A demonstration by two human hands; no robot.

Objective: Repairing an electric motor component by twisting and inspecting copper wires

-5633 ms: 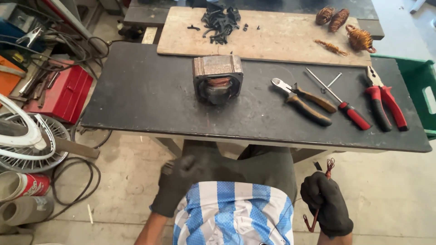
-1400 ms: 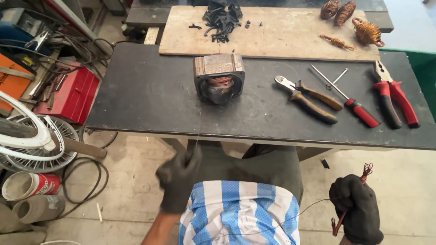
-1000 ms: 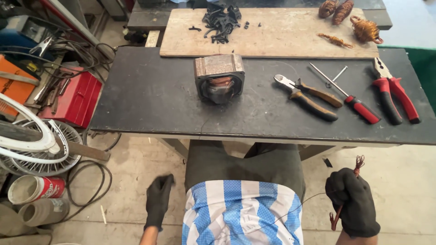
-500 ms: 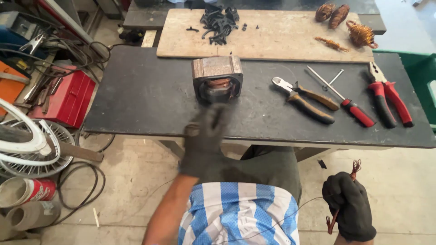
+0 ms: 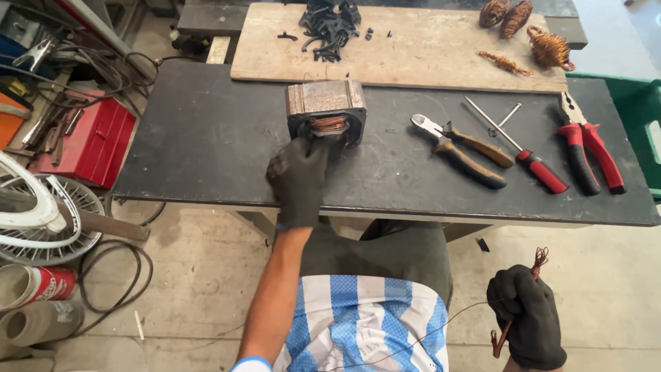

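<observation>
Left hand (image 5: 300,180) fingertips touching stator core (image 5: 326,117), right hand (image 5: 529,325) fisted around copper wire bundle (image 5: 516,310).

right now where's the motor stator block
In the head view the stator block sits on the dark table, left of the brown-handled pliers, just in front of the wooden board, with the gloved left hand at its opening.

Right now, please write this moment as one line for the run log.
left hand: gloved, fingers at motor stator opening | right hand: gloved, grips copper wire beside lap | table: pliers, screwdriver
</observation>
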